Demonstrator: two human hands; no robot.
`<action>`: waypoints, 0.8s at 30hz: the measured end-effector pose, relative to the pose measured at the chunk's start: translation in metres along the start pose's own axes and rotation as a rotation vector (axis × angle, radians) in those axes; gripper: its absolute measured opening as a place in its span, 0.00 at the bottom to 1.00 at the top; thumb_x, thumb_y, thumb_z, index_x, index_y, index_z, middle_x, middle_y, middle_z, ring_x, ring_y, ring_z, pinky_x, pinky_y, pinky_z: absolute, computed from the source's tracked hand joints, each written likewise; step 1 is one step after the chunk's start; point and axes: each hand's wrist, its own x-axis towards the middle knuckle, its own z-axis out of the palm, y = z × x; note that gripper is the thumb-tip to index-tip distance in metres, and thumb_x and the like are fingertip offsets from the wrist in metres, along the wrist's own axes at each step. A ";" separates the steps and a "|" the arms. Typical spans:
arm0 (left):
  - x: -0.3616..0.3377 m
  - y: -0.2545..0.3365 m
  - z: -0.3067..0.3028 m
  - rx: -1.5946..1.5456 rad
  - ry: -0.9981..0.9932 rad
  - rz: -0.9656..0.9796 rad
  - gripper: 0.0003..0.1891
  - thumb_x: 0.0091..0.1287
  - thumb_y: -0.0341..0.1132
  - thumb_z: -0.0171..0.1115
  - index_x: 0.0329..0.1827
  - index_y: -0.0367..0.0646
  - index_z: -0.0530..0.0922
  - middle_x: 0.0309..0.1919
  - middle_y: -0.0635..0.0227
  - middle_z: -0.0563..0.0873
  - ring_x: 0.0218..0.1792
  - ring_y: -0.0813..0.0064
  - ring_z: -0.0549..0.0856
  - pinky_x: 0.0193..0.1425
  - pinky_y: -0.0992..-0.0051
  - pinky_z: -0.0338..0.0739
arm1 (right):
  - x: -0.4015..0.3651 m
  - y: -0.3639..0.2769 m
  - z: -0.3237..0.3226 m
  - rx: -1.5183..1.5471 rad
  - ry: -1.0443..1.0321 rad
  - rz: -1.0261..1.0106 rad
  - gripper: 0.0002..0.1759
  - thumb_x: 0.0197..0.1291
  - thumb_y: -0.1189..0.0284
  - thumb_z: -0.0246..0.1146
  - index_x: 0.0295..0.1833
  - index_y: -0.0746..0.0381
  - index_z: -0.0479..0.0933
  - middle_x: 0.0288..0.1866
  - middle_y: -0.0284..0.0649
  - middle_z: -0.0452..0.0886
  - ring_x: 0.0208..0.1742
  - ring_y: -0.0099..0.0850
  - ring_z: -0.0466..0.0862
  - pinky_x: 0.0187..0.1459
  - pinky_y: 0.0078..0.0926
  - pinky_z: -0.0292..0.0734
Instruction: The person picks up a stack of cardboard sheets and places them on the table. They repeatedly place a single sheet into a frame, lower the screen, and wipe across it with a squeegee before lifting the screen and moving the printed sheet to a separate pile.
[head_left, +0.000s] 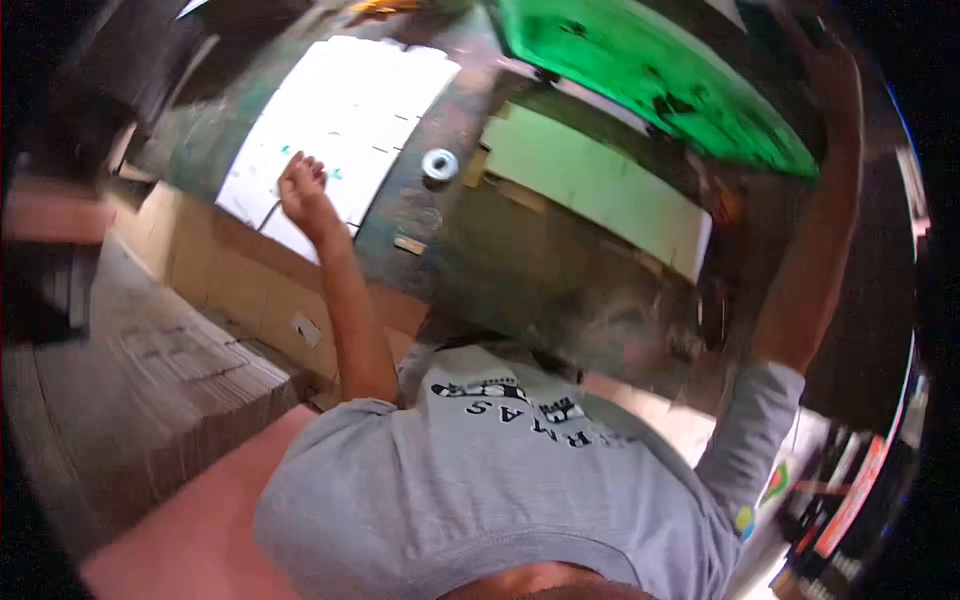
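My left hand [304, 190] is over a white sheet [345, 100] with small dark and green marks, its fingers loosely curled and nothing visible in them. The sheet lies on a dark, stained table surface [415, 200]. Right of the sheet are a white ring-shaped roll [439, 165] and a small tan piece [408, 244]. My right arm stretches far forward along the right side. My right hand [818, 50] is dark and smeared at the upper right edge, near a bright green panel [660, 85]; its fingers do not show clearly.
A long pale-green board [595, 185] lies below the green panel. Stacked cardboard sheets [180, 390] stand at the left, beside a pink surface [200, 515]. Dark items with a red strip [850, 495] are at the lower right. Something orange [385, 8] shows at the far edge.
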 end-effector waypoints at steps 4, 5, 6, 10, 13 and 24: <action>-0.026 0.011 0.020 0.090 -0.066 0.005 0.16 0.76 0.37 0.52 0.55 0.33 0.78 0.44 0.64 0.83 0.44 0.75 0.82 0.51 0.76 0.78 | -0.024 -0.066 -0.019 0.335 0.038 0.349 0.19 0.64 0.62 0.67 0.60 0.53 0.82 0.56 0.43 0.85 0.56 0.33 0.84 0.54 0.30 0.80; -0.035 0.010 0.028 0.117 -0.146 0.015 0.16 0.76 0.37 0.52 0.55 0.33 0.77 0.45 0.63 0.83 0.45 0.74 0.82 0.52 0.75 0.78 | -0.030 -0.075 -0.021 0.365 0.049 0.375 0.19 0.64 0.62 0.68 0.60 0.53 0.82 0.56 0.43 0.85 0.55 0.33 0.84 0.54 0.30 0.80; -0.043 0.010 0.035 0.147 -0.217 0.031 0.16 0.76 0.37 0.52 0.56 0.33 0.77 0.46 0.61 0.84 0.46 0.73 0.82 0.54 0.73 0.78 | -0.036 -0.079 -0.022 0.379 0.050 0.394 0.19 0.64 0.61 0.68 0.59 0.54 0.82 0.56 0.43 0.85 0.55 0.33 0.84 0.53 0.30 0.80; -0.067 -0.004 0.056 0.380 -0.508 0.145 0.16 0.74 0.40 0.56 0.55 0.36 0.80 0.49 0.58 0.82 0.49 0.67 0.82 0.58 0.68 0.76 | -0.048 -0.097 -0.019 0.426 0.048 0.446 0.19 0.64 0.61 0.68 0.59 0.54 0.82 0.55 0.43 0.85 0.54 0.33 0.84 0.53 0.30 0.81; -0.073 -0.013 0.061 0.655 -0.616 0.338 0.20 0.71 0.43 0.63 0.59 0.38 0.79 0.55 0.53 0.79 0.58 0.59 0.80 0.62 0.63 0.76 | -0.051 -0.107 -0.022 0.443 0.048 0.460 0.20 0.63 0.61 0.68 0.58 0.55 0.82 0.54 0.43 0.85 0.53 0.33 0.84 0.52 0.31 0.81; -0.062 -0.076 0.049 0.920 -0.798 0.550 0.14 0.64 0.36 0.69 0.53 0.54 0.82 0.52 0.53 0.78 0.55 0.51 0.79 0.57 0.59 0.76 | -0.043 -0.104 -0.019 0.480 0.056 0.469 0.20 0.62 0.60 0.70 0.56 0.56 0.83 0.51 0.43 0.86 0.51 0.33 0.85 0.50 0.32 0.82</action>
